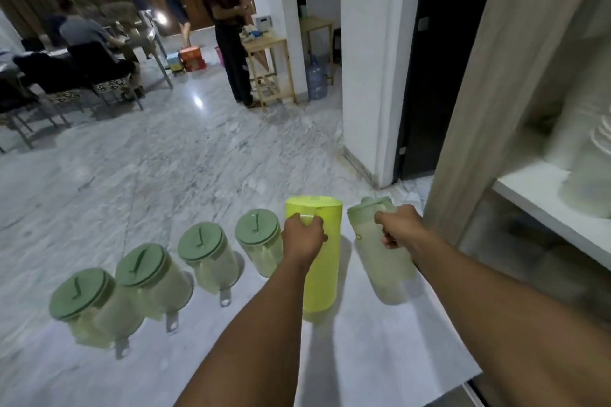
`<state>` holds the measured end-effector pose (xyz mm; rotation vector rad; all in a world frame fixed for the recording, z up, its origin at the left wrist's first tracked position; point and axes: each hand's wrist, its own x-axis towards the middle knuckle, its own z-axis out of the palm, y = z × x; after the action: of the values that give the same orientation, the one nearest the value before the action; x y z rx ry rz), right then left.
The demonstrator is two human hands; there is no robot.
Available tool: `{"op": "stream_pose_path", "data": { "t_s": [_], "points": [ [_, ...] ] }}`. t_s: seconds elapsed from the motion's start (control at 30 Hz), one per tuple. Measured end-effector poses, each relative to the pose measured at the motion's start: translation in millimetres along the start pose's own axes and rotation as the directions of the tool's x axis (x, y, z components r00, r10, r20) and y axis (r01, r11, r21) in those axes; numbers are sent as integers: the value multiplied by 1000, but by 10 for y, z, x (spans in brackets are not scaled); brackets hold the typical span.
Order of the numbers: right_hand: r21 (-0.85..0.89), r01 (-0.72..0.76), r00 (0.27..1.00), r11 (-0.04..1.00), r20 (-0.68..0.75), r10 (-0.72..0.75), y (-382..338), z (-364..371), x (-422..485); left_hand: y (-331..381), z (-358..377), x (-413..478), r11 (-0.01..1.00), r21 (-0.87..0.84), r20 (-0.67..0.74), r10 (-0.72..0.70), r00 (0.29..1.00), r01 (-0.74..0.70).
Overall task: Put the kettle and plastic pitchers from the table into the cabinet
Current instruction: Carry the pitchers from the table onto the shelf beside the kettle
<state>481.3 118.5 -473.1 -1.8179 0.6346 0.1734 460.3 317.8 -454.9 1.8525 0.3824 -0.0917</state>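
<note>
A row of plastic pitchers stands on the white table (363, 357). My left hand (304, 235) is closed around the handle of a tall yellow-green pitcher (322, 274). My right hand (398, 230) grips the handle of a pale green clear pitcher (380, 271) at the row's right end, which tilts slightly. Several more clear pitchers with green lids stand to the left, among them one (258, 241) beside my left hand, another (208, 256) and one at the far left (89, 306). The open cabinet (545, 198) is at the right. No kettle is visible.
The cabinet's white shelf holds stacked white dishes (591, 155). Beyond the table lie a marble floor, a white pillar (367, 59) and a dark doorway. People stand and sit at the far side near chairs, a wooden stand and a water bottle (315, 78).
</note>
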Motion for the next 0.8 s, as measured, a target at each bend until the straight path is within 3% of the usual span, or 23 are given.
{"op": "stream_pose_path", "data": {
  "t_s": [0.2, 0.43, 0.6, 0.7, 0.8],
  "points": [
    [17, 106, 977, 994, -189, -101, 65, -503, -1148, 124, -162, -701, 994, -5, 188, 109, 976, -110],
    [30, 140, 923, 990, -365, -120, 571, -1101, -2935, 248, -316, -2039, 956, -10, 421, 269, 866, -292],
    [12, -4, 920, 1000, -392, 8, 983, -1782, -4331, 388, -223, -3011, 939, 75, 728, 178, 662, -336],
    [-3, -124, 894, 992, -433, 111, 1272, -2220, -5164, 510, -51, -3673, 904, 131, 888, 75, 454, -406],
    [-23, -252, 824, 967, -529, 202, 1536, -2653, -5920, 626, 161, -4421, 872, 94, 965, 40, 261, -480]
  ]
}}
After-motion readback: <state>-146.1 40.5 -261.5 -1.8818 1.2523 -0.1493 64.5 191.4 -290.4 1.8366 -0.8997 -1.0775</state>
